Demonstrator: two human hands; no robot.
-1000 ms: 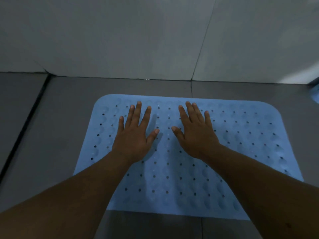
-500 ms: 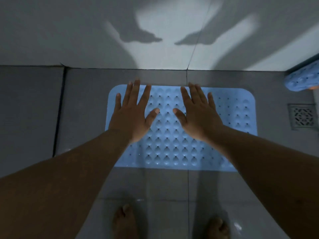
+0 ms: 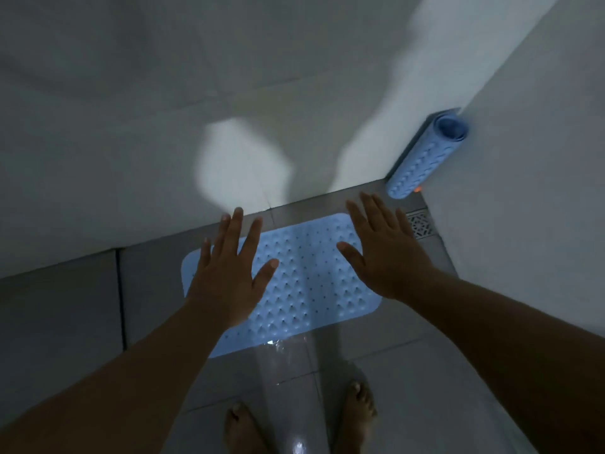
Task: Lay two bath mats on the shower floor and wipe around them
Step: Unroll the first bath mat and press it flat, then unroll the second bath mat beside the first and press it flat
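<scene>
Lying flat on the shower floor (image 3: 59, 309) close along the wall: first bath mat (image 3: 304, 290), bumps up, apparently already placed. Hovering above it, left hand (image 3: 229, 276) palm down, fingers spread, gripping nothing; right hand (image 3: 383, 253) likewise splayed and empty. Standing rolled in the right corner: second bath mat (image 3: 422, 158), awaiting laying.

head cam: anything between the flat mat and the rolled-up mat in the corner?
No object: bare grey floor tile separates the flat mat from the rolled mat. The right hand hangs in front of part of that gap.
</scene>
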